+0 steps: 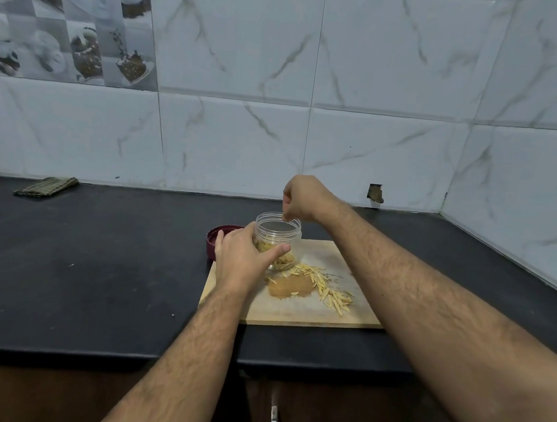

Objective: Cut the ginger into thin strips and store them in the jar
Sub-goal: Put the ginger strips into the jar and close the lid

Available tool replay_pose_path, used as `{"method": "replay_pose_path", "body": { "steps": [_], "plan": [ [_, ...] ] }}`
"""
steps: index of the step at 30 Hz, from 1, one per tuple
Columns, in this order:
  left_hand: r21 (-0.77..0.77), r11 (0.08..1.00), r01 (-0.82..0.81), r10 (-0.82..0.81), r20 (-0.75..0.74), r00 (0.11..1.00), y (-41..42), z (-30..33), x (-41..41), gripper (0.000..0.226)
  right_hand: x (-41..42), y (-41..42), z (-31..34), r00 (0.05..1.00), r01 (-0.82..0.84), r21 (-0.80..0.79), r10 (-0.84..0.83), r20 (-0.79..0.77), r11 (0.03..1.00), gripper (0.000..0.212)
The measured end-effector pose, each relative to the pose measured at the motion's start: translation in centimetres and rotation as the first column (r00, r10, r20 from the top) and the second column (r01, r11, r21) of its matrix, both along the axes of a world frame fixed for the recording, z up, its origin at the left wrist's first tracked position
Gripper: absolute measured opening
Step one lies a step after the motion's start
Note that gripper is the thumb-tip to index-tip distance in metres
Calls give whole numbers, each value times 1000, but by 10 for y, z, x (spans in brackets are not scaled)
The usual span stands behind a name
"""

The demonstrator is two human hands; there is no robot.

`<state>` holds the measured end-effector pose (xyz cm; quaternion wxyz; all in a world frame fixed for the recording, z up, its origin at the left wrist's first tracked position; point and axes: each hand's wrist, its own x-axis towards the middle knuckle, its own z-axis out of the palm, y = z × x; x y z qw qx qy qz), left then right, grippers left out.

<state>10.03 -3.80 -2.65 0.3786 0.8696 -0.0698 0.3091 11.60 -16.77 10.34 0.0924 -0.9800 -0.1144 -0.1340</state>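
Left hand (240, 257) grips the jar (277, 240), which stands on the cutting board (300, 310), partly filled. Right hand (300, 197) hovers over the mouth, fingers bunched downward; contents cannot be told. Loose ginger strips (328, 287) remain on board. Advice: steady jar, release low, gather small pinches.

1. A black surface (88, 264) runs wall to wall.
2. A folded green cloth (46, 186) lies at its far left, against the wall.
3. Marble-look tiles (376, 86) cover the walls; picture tiles (70, 25) sit upper left (food images, blurred).
4. A chipped hole (375, 193) shows in the tile just above the surface.
5. Dark cabinet fronts (47, 392) stand below the edge, with a metal handle (273, 419).
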Motion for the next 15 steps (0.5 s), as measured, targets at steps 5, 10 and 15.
{"method": "replay_pose_path", "body": {
  "steps": [5,10,15],
  "plan": [
    [6,1000,-15,15,-7,1000,2,-2,5,55,-11,-14,-1,989,59,149,-78,127,987,21],
    [23,999,-46,47,-18,999,2,-6,8,67,-24,-32,-58,979,161,71,-150,-137,984,24],
    [28,996,-80,81,-27,996,2,-6,9,66,-37,-35,-95,980,69,-27,-73,-186,997,26]
  ]
}}
